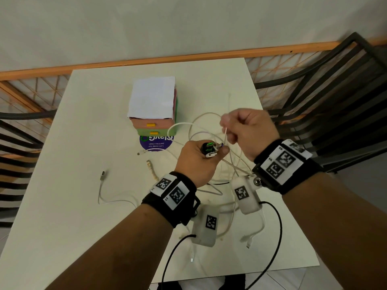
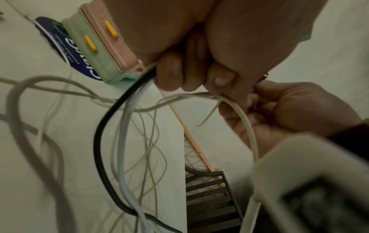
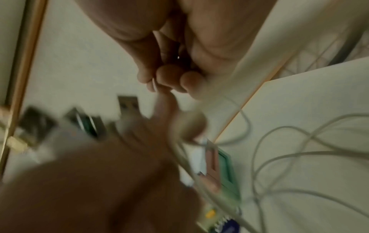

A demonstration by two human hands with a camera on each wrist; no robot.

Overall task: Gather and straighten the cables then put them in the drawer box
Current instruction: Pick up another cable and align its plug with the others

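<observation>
Cable loops point(image 1: 201, 130) crowd the drawer box point(image 1: 154, 114) front; table's point(image 1: 83, 143) left lies open.

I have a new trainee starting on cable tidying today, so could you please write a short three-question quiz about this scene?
1. True or false: both drawers of the drawer box are shut.
2. What does the left hand grip: A) a bundle of cable plugs, B) a sheet of paper, C) nothing?
3. Fill in: the right hand pinches a thin white ____.

Key: 1 true. 2 A. 3 cable.
</observation>
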